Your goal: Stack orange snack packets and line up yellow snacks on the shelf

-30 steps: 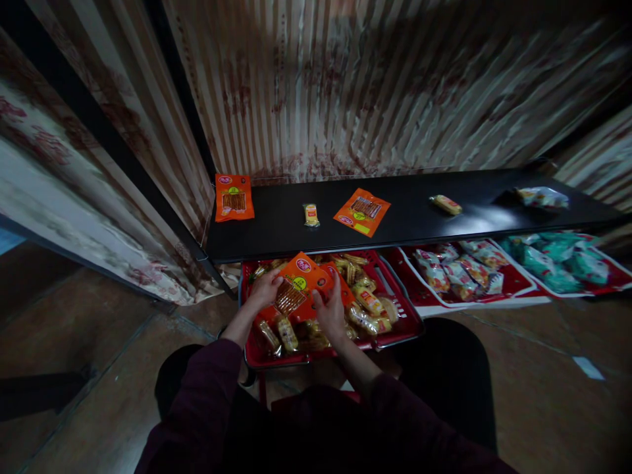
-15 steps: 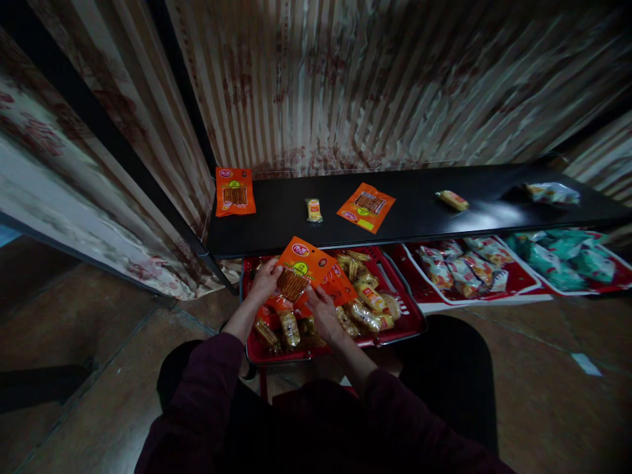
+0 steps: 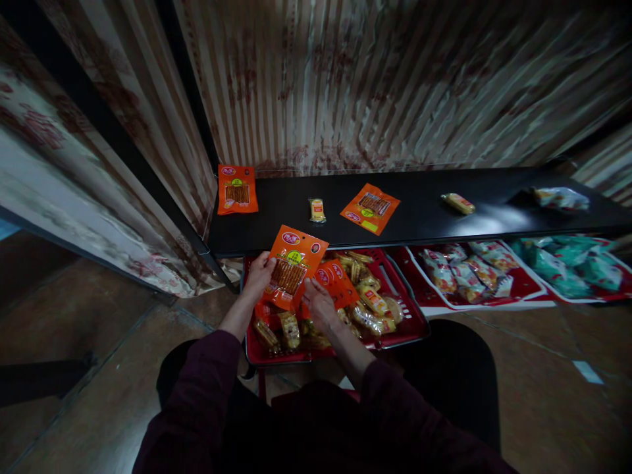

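Between my hands is an orange snack packet (image 3: 292, 268) with a clear window showing brown sticks. My left hand (image 3: 257, 275) pinches its left edge, and my right hand (image 3: 320, 303) grips its lower right edge. The packet is held tilted above a red basket (image 3: 407, 322). In that basket lie more orange packets (image 3: 338, 282) and several clear-wrapped snacks (image 3: 368, 315), partly hidden by my hands. Beyond, on the black shelf (image 3: 286, 230), an orange packet (image 3: 237, 191) sits at the left end and another orange packet (image 3: 370, 208) lies at an angle near the middle.
A small yellow-wrapped snack (image 3: 317, 210), another wrapped snack (image 3: 458, 203) and a whitish bag (image 3: 560, 198) also lie on the shelf. Right of my basket, one basket holds white-and-orange bags (image 3: 467, 273), another green bags (image 3: 580, 266). A black post (image 3: 190, 99) rises at the left.
The held packet has moved slightly up and left and turned more upright, its front facing me. Both hands keep hold of it. The view has shifted slightly.
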A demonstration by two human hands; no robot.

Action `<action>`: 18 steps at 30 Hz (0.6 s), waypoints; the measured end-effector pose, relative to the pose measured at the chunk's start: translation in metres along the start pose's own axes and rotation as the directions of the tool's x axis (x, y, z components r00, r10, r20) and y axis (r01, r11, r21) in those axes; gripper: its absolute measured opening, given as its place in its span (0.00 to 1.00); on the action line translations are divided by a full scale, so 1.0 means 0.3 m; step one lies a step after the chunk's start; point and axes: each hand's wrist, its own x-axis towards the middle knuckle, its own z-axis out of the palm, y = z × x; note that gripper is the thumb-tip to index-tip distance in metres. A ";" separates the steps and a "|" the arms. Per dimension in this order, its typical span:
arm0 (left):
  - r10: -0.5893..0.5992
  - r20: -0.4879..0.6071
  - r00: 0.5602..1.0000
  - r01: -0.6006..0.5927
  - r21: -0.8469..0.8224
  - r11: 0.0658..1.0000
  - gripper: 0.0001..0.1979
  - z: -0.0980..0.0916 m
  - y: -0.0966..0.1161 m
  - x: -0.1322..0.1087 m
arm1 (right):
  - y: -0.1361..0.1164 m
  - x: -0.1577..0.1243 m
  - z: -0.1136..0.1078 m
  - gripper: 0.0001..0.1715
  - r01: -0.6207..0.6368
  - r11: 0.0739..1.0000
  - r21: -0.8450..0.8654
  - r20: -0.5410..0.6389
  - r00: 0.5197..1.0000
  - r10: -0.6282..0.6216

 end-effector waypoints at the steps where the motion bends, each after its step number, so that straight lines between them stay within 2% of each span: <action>1: 0.001 -0.010 1.000 -0.001 -0.003 1.000 0.07 -0.002 0.003 0.002 | -0.005 0.006 0.006 0.15 -0.004 1.000 -0.005 -0.014 1.000 0.004; 8: -0.019 -0.057 0.998 0.019 0.008 1.000 0.07 -0.013 0.026 0.012 | -0.028 0.031 0.036 0.16 0.004 0.999 -0.046 -0.040 0.999 -0.005; 13: -0.026 -0.049 0.998 0.026 0.007 1.000 0.09 -0.006 0.012 0.021 | -0.038 0.045 0.029 0.14 -0.006 0.997 -0.072 -0.034 0.999 0.004; 18: 0.032 -0.075 0.997 -0.026 0.086 0.996 0.15 0.011 -0.005 0.019 | -0.066 0.056 0.043 0.13 0.080 0.996 -0.046 0.007 0.997 -0.080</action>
